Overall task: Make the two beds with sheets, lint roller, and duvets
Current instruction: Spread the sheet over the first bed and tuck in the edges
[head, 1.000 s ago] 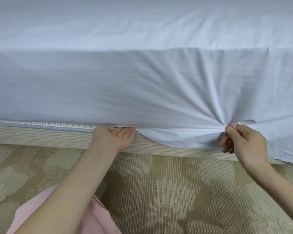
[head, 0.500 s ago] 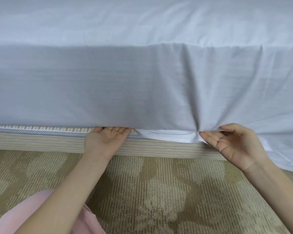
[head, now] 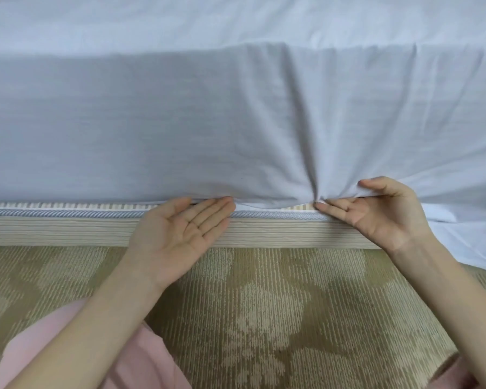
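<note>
Left hand (head: 180,234): palm up, fingers straight and together, tips touching the lower hem of the white sheet (head: 180,122); holds nothing. Right hand (head: 376,217): palm up, fingers straight, tips pressed into a gathered bunch of sheet, thumb lying over the hem.

The sheet covers the mattress top and hangs down its near side. Its hem runs left to right just above the striped bed base (head: 54,231). Right of the right hand, loose cloth sags to the patterned carpet (head: 264,318).
</note>
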`<state>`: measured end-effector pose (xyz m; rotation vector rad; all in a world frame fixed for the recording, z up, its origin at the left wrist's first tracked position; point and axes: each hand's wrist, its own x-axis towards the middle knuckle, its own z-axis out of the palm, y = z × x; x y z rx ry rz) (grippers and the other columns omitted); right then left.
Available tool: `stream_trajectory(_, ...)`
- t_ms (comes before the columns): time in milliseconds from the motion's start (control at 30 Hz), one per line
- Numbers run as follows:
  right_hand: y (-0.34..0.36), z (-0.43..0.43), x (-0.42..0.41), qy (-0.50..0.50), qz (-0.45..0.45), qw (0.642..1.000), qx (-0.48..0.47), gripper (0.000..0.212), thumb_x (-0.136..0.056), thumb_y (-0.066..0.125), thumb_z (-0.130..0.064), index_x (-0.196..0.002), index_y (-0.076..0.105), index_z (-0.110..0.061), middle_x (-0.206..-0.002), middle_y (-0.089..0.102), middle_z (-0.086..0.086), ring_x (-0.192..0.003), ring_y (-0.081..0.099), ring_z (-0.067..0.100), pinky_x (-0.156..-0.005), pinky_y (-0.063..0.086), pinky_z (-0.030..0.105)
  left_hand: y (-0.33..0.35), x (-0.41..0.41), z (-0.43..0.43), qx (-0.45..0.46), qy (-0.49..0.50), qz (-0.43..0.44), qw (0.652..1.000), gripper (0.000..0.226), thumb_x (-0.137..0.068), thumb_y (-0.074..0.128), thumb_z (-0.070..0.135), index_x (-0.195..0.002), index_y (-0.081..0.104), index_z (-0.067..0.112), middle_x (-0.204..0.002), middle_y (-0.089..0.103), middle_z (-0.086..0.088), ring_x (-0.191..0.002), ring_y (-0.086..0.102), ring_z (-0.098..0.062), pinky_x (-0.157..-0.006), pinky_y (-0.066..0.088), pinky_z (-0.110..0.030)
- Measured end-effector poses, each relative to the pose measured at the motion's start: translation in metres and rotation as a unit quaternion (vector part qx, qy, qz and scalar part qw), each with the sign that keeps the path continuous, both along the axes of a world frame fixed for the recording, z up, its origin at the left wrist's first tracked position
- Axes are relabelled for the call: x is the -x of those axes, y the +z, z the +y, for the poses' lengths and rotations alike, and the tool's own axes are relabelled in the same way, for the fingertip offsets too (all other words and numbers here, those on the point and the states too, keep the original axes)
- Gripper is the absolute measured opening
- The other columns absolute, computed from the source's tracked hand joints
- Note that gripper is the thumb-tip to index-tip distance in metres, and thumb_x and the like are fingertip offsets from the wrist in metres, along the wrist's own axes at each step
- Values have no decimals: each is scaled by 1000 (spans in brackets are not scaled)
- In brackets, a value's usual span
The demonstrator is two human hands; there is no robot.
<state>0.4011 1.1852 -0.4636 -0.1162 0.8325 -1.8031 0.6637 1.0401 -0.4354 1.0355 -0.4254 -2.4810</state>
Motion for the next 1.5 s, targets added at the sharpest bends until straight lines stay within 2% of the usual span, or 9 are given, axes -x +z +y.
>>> stream_trajectory(167,-6,-4,-2,-18,-18,1000,18,93,-35,78,-1,-115,33,-15,-131,52,27,-114,55,47,-92,48,55,-8,24,2,-10,-10,21,1000,56,-80,47,7,-126,38,-22,-127,50,-38,-121,48,-45,-106,33,-49)
stream_trajectory(367,-8,-6,-3,-35,-14,999,30,58,-35,74,-1,-86,49,-9,-127,54,28,-111,57,48,-90,47,57,-28,47,-1,-29,25,98,994,51,-76,56,3,-125,51,-9,-126,56,-29,-125,47,-41,-110,32,-48)
stream_trajectory(500,-7,-14,-9,-50,-37,994,85,60,-49,64,-1,-109,57,0,-131,56,19,-119,55,39,-98,42,55,-39,64,-1,-20,30,193,980,48,-75,59,0,-122,54,6,-127,61,-11,-122,54,-32,-112,31,-49)
stream_trajectory(700,-10,-6,-11,-7,-16,998,67,53,-47,79,-8,-98,63,-10,-127,60,13,-122,54,35,-101,39,57,-41,78,1,23,-4,263,964,78,-50,78,1,-123,53,12,-131,58,-11,-115,58,-35,-98,41,-57)
stream_trajectory(833,-4,-1,-11,2,-25,998,61,46,-59,69,-8,-104,62,-8,-133,55,16,-122,53,36,-101,39,54,-40,89,1,12,27,310,950,79,-49,74,1,-123,53,12,-130,58,-9,-124,51,-32,-107,32,-55)
stream_trajectory(1100,-5,-9,-17,-65,-68,992,84,59,-46,76,-4,-104,63,-7,-120,63,11,-121,55,31,-105,39,49,-24,92,12,-23,93,192,977,49,-65,55,12,-114,56,13,-122,61,-9,-117,56,-32,-103,38,-52)
stream_trajectory(1233,2,-3,-13,-38,-44,998,3,70,-36,79,-7,-104,62,-11,-123,63,10,-117,58,32,-100,42,50,-21,70,28,35,66,-21,997,31,-88,49,20,-115,59,9,-121,62,-6,-112,58,-22,-107,35,-41)
stream_trajectory(1367,20,17,-5,-13,41,981,-189,81,-29,86,-9,-105,59,-10,-119,64,15,-108,64,31,-95,47,45,-24,69,37,14,-67,-15,998,32,-90,48,21,-117,58,6,-121,64,-7,-105,61,-20,-99,37,-36)
stream_trajectory(1500,42,60,4,-103,89,917,-375,20,-90,51,-12,-109,52,-5,-123,59,14,-95,63,28,-86,46,39,-24,112,49,-41,-106,73,991,25,-93,46,13,-112,55,1,-131,54,-12,-121,53,-25,-103,35,-38)
